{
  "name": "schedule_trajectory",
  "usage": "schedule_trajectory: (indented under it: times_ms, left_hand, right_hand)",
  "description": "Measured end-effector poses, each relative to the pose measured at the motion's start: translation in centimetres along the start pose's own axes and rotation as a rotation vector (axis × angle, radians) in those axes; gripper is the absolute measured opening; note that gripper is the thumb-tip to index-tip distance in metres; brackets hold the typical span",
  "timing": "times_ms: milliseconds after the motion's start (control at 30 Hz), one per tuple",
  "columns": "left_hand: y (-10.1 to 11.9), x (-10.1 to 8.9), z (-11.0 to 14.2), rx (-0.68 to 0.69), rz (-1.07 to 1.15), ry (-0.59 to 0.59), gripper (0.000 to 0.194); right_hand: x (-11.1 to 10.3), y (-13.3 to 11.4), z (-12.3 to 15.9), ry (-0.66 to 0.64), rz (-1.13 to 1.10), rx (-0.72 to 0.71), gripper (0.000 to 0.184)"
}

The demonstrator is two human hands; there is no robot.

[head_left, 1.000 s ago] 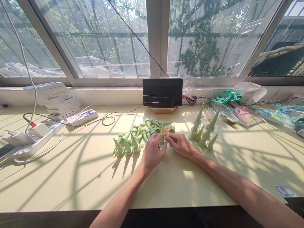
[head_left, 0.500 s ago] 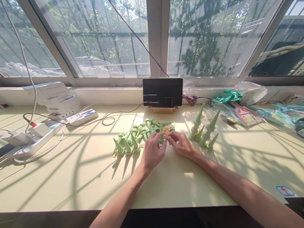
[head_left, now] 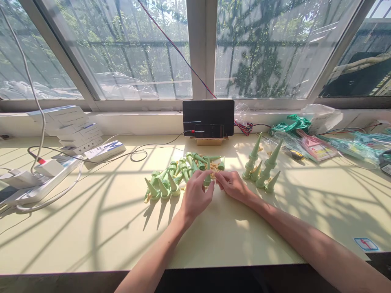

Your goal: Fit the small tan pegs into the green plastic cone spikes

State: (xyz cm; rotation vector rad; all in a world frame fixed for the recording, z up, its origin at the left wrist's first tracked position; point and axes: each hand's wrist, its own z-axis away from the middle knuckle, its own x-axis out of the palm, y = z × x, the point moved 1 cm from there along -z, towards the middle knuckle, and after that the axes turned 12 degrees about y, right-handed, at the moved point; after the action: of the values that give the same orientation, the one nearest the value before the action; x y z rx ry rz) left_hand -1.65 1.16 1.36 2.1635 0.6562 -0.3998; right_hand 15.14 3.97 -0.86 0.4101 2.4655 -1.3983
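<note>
My left hand (head_left: 197, 193) is curled around a pale green cone-tipped spike (head_left: 208, 166), which stands point up; its lower part shows between thumb and forefinger. My right hand (head_left: 231, 184) is right beside it, thumb and forefinger pinched at a small tan piece (head_left: 215, 171), mostly hidden by the fingertips. Behind the hands lies a heap of green spikes (head_left: 185, 167), with a pile of small tan pieces (head_left: 217, 166) at its right. Three green cones (head_left: 164, 190) stand in a row left of my left hand.
To the right, several green spikes (head_left: 265, 171) stand upright, two of them tall. A black tablet (head_left: 208, 112) leans at the window. White boxes (head_left: 76, 130) and a power strip (head_left: 49, 179) with cables are at left. Plastic bags (head_left: 320, 148) lie at the right back.
The right hand's fingers have drawn closer together and turned slightly at the small tan piece. My left hand stays almost still around the green spike. The view has shifted very slightly.
</note>
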Motion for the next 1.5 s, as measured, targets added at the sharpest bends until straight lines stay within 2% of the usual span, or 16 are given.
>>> schedule_trajectory:
  times_ms: [133, 233, 367, 667, 900, 1200, 1333, 1500]
  left_hand:
    - [-0.06, 0.04, 0.01, 0.000, -0.007, 0.004, 0.026]
    - [-0.14, 0.06, 0.01, 0.008, -0.021, 0.012, 0.026]
    - [-0.15, 0.09, -0.04, 0.014, -0.026, 0.014, 0.027]
    - [-0.21, 0.06, -0.16, -0.010, -0.021, 0.029, 0.026]
    - [-0.19, 0.08, -0.07, -0.005, -0.028, 0.031, 0.026]
    - [-0.17, 0.09, -0.08, 0.008, -0.038, 0.014, 0.026]
    - [-0.22, 0.09, -0.06, 0.000, -0.046, 0.006, 0.026]
    - [-0.01, 0.03, -0.03, 0.008, -0.036, -0.002, 0.025]
  right_hand:
    - [-0.04, -0.24, -0.06, 0.078, 0.046, -0.069, 0.053]
    - [-0.02, -0.28, -0.02, 0.132, 0.053, -0.100, 0.044]
    - [0.09, -0.21, 0.11, 0.129, -0.031, -0.051, 0.027]
    - [0.08, -0.19, 0.27, 0.133, -0.009, -0.090, 0.017]
    - [0.15, 0.13, 0.18, 0.118, -0.019, -0.053, 0.022]
    - [-0.08, -0.20, -0.08, 0.056, 0.003, -0.012, 0.050]
    - [-0.04, -0.20, 0.02, 0.062, 0.008, -0.021, 0.049]
    - [0.11, -0.15, 0.10, 0.065, -0.045, -0.009, 0.035]
